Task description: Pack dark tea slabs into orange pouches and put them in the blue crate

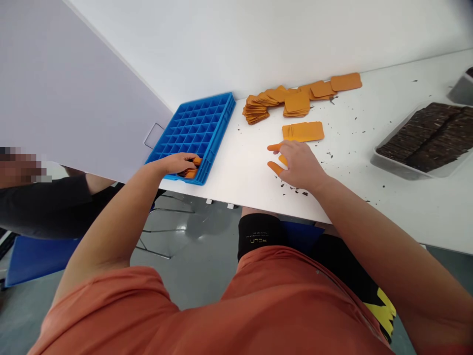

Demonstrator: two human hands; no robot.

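My left hand reaches down into the near corner of a blue divided crate, with its fingers curled together. Orange finger covers show on its fingertips. Whatever is between those fingertips is hidden, though dark and orange bits show in the compartments beneath. My right hand hovers above the white table, its thumb and forefinger spread apart, also with orange finger covers. Just beyond it lies a flat orange rectangular piece with rounded corners. Nothing shows between the right fingers.
Fanned and stacked orange pieces lie along the wall. At right, a clear plastic tub holds dark brown flat strips, with another container behind. Dark crumbs dot the white table. Left of a partition, another person sits.
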